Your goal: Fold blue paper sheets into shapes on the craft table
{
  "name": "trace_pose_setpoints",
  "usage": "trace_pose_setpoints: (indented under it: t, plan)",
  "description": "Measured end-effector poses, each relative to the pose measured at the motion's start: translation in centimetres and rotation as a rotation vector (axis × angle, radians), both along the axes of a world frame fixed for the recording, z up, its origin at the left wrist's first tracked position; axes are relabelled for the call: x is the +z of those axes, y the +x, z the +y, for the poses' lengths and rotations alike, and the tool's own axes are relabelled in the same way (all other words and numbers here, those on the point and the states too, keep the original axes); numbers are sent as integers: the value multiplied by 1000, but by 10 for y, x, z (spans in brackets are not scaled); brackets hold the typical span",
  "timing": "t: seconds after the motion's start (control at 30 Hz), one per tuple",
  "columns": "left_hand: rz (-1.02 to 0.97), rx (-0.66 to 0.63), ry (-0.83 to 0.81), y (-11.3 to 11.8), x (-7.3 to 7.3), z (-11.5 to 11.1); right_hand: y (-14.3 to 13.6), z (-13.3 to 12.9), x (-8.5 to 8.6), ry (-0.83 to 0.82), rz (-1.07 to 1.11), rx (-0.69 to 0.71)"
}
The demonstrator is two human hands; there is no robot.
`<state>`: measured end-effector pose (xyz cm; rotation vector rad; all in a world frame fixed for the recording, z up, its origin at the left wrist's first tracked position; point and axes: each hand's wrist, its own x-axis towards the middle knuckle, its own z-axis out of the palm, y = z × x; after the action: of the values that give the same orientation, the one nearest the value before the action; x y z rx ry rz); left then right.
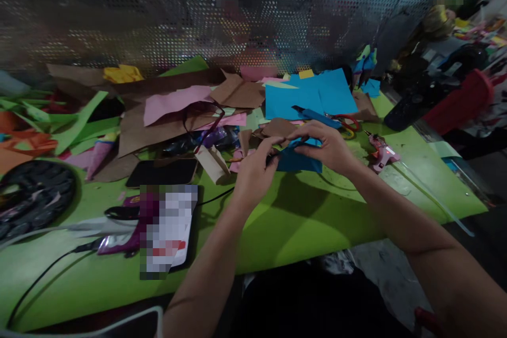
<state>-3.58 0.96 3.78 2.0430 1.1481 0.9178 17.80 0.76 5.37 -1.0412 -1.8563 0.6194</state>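
Both my hands pinch a small piece of blue paper [303, 162] above the green table. My left hand [259, 166] is closed on its left side, thumb and fingers together. From the right, my right hand [319, 143] grips the upper edge between thumb and fingers. Part of the paper is hidden behind the fingers. Just beyond lie large blue sheets [304, 94], a blue-handled cutter [317, 116] and scissors [347, 125] with red and yellow handles. To the right of my right hand rests a pink glue gun [382, 152] with a clear glue stick.
Brown paper [137, 134], a pink sheet [174, 103] and green strips [85, 121] clutter the back and left. Nearer are a dark phone [161, 173], a black round tray [35, 195] and cables [51, 269]. A perforated metal panel [158, 21] stands behind the table.
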Motion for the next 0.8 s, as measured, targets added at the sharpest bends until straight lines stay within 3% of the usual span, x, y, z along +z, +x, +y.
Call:
trace_pose_setpoints:
  t: [0.27,0.43,0.57,0.8]
  plan:
    - [138,22,73,1,4,-3,2,3,-7,50,-152,10]
    - [119,34,87,0,3,-2,2,3,-6,71,-151,0]
    - [115,34,106,0,2,-3,2,3,-3,37,-179,0]
    - [272,-23,203,0,0,-2,5,2,-1,-40,-336,12]
